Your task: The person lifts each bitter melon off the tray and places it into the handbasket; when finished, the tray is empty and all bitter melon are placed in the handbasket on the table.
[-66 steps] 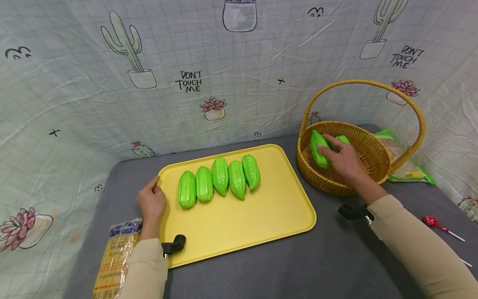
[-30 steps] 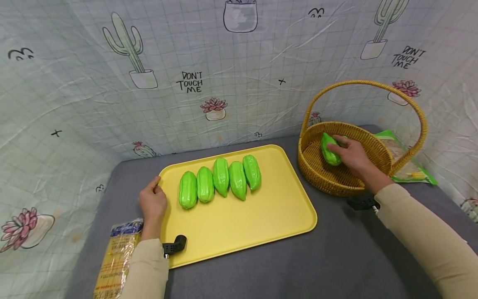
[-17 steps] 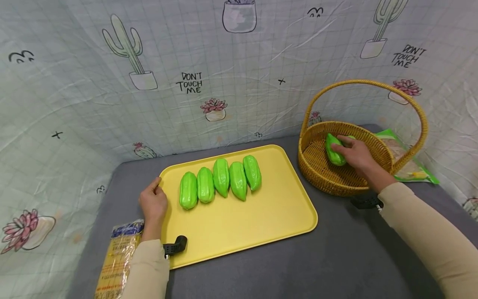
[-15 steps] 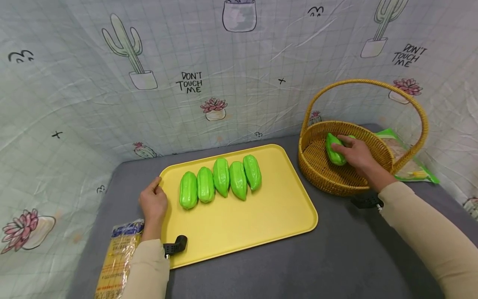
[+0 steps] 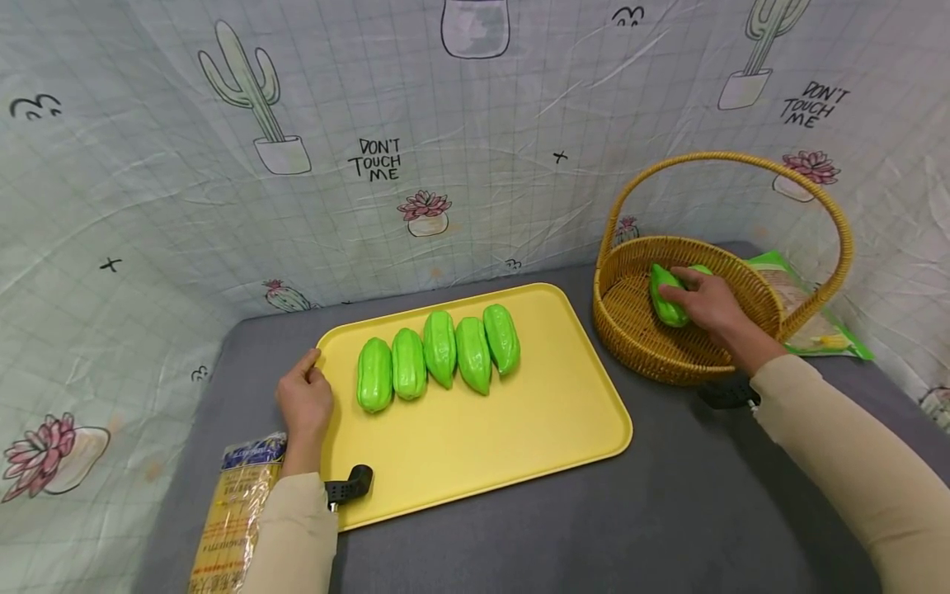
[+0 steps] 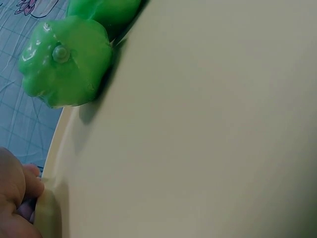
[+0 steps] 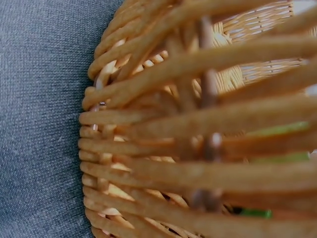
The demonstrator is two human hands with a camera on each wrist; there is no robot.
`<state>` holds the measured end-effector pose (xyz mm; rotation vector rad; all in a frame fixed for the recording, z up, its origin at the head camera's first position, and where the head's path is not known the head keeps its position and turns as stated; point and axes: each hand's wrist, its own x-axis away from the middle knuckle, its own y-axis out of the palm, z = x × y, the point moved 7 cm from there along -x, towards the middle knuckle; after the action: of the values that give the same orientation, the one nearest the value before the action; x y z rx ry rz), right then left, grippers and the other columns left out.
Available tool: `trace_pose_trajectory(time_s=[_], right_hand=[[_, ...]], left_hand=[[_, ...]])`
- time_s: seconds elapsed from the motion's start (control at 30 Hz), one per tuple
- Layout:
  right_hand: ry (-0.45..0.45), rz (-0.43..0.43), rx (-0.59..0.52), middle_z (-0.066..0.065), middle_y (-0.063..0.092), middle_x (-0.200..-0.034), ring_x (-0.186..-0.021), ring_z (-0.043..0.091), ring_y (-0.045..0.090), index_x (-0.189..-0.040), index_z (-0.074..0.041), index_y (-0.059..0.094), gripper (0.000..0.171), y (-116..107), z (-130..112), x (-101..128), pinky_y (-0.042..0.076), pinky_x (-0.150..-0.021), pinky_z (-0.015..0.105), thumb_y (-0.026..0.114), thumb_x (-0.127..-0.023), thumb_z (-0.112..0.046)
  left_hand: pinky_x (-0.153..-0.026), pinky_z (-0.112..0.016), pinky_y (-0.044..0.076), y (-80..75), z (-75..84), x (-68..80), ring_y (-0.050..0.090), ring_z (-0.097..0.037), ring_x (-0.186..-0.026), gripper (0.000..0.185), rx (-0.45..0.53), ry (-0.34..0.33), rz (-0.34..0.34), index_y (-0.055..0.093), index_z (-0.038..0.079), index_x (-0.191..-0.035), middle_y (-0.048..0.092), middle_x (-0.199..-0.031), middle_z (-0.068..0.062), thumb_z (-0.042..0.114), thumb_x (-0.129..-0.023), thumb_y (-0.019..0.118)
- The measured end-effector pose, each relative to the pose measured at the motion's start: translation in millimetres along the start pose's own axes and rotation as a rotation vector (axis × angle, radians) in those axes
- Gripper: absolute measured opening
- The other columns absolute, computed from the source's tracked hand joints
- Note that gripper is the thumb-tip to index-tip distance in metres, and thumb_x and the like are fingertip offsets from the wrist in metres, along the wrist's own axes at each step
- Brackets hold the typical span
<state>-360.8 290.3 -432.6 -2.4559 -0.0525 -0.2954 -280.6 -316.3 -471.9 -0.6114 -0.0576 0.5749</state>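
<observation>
Five green gourds (image 5: 438,359) are lined up side by side on the yellow tray (image 5: 519,429), toward its 11 o'clock corner. A sixth green gourd (image 5: 665,294) is gripped by the right hand (image 5: 708,301) inside the wicker basket (image 5: 653,355), at 3 o'clock from the tray; fingers are curled over it. The tray's 9 o'clock rim is pinched by the left hand (image 5: 303,400), thumb on top.
</observation>
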Motion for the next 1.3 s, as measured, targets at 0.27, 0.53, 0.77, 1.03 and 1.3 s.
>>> trace_pose_trajectory(time_s=[0.27, 0.53, 0.77, 1.03, 1.3], right_hand=[[0.009, -0.015, 0.036, 0.038, 0.022, -0.161, -0.136, 0.049, 0.043, -0.164, -0.006, 0.014, 0.075, 2, -1, 0, 0.050, -0.091, 0.042, 0.044, -0.108, -0.044], [-0.002, -0.019, 0.099, 0.039, 0.026, -0.159, -0.135, 0.050, 0.043, -0.164, -0.004, 0.015, 0.075, 1, -5, 1, 0.049, -0.092, 0.050, 0.044, -0.108, -0.045], [-0.033, -0.011, 0.169, 0.040, 0.032, -0.155, -0.134, 0.053, 0.044, -0.163, 0.000, 0.017, 0.075, 2, -5, 4, 0.050, -0.095, 0.058, 0.043, -0.108, -0.045], [-0.094, 0.022, 0.266, 0.041, 0.037, -0.151, -0.124, 0.052, 0.052, -0.160, 0.005, 0.021, 0.067, 2, -8, 5, 0.050, -0.084, 0.051, 0.041, -0.110, -0.035], [-0.134, 0.068, 0.292, 0.041, 0.042, -0.147, -0.107, 0.045, 0.059, -0.158, 0.005, 0.028, 0.060, -1, -15, 10, 0.046, -0.071, 0.038, 0.041, -0.110, -0.028]], left_hand=[[-0.116, -0.051, 0.044, -0.8, 1.7, 0.6, 0.049, -0.037, -0.142, 0.041, 0.002, 0.001, -0.004, 0.061, 0.002, -0.141, 0.057, -0.148, -0.016, 0.003, -0.106, 0.040], [-0.116, -0.052, 0.043, -2.1, 2.4, -0.2, 0.049, -0.038, -0.141, 0.041, 0.004, -0.004, 0.002, 0.061, 0.002, -0.141, 0.057, -0.148, -0.017, 0.003, -0.105, 0.040], [-0.117, -0.051, 0.043, -1.6, -0.1, -0.6, 0.049, -0.038, -0.142, 0.041, 0.008, -0.003, -0.004, 0.061, 0.002, -0.141, 0.057, -0.148, -0.017, 0.003, -0.105, 0.040], [-0.117, -0.051, 0.042, -0.8, -1.5, -0.1, 0.048, -0.037, -0.142, 0.041, 0.011, -0.001, -0.001, 0.061, 0.002, -0.141, 0.057, -0.148, -0.017, 0.003, -0.105, 0.041], [-0.116, -0.052, 0.043, -0.9, -1.6, 1.4, 0.049, -0.038, -0.142, 0.041, 0.016, -0.006, -0.005, 0.061, 0.003, -0.142, 0.056, -0.149, -0.017, 0.004, -0.106, 0.040]])
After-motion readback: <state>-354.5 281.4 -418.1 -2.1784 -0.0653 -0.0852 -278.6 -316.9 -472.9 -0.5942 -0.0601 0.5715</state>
